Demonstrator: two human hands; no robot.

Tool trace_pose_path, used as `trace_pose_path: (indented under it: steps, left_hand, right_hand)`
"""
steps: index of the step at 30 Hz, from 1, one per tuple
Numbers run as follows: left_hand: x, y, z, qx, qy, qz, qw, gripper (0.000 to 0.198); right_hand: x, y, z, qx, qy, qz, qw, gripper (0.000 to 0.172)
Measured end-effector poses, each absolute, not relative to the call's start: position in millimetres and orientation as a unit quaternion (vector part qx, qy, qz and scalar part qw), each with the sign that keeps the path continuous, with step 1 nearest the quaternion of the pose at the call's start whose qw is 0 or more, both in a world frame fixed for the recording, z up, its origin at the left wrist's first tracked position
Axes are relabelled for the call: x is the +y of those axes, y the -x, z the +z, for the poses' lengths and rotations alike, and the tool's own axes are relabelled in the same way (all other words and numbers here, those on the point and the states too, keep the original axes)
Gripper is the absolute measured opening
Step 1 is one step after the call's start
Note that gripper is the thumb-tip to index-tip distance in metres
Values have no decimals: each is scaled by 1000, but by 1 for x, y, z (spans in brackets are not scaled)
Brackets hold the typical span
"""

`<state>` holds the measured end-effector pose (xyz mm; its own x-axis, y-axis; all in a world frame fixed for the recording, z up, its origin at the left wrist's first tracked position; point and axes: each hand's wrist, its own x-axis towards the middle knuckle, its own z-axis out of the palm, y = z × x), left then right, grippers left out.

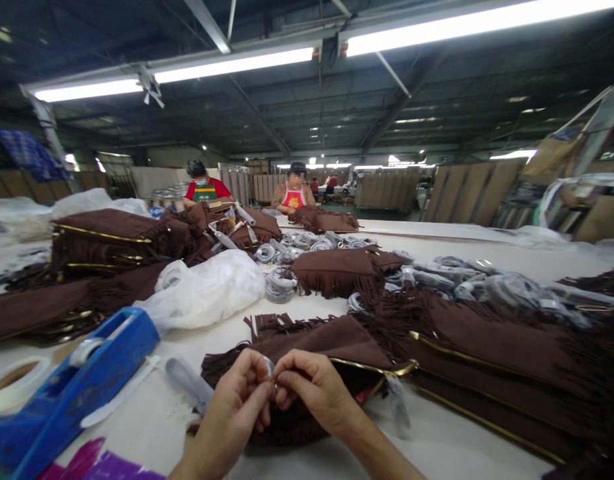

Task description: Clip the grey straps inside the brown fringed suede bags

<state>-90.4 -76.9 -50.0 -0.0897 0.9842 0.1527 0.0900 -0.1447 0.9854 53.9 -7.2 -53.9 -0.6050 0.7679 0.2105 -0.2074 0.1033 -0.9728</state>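
Observation:
My left hand [239, 397] and my right hand [314, 387] meet over a brown fringed bag [317, 343], fingertips pinched close together. Between them shows a small shiny piece [269, 367], mostly covered by the fingers; its kind cannot be told. The bag lies on the white table, its gold zipper [371, 365] gaping on the right side, with a bit of red visible inside. A grey wrapped strip [187, 381] lies beside my left hand. Clear plastic wrapping [399, 403] hangs near the zipper's right end.
On the left stand a blue tape dispenser [81, 393], a tape roll [17, 383] and a white plastic bag [211, 287]. Stacked brown bags [491, 360] lie at right, more [107, 230] at far left. Wrapped grey coils [279, 283] spread behind. Two people [294, 190] sit across the table.

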Motion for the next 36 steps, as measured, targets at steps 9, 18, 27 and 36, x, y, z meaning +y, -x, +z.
trace_pose_path:
  steps: [9, 18, 27, 36]
  left_hand:
    - [-77, 92, -54, 505, -538, 536, 410, 25]
    - [-75, 92, -56, 506, -545, 528, 410, 25]
    - [-74, 91, -55, 504, -542, 529, 414, 23]
    - [-74, 88, -58, 500, -511, 551, 430, 29]
  right_hand:
    - [-7, -54, -56, -677, 216, 584, 393, 13]
    - [-7, -55, -54, -645, 219, 622, 386, 15]
    - [-9, -55, -54, -686, 211, 577, 389, 12]
    - [-8, -61, -55, -842, 156, 310, 414, 20]
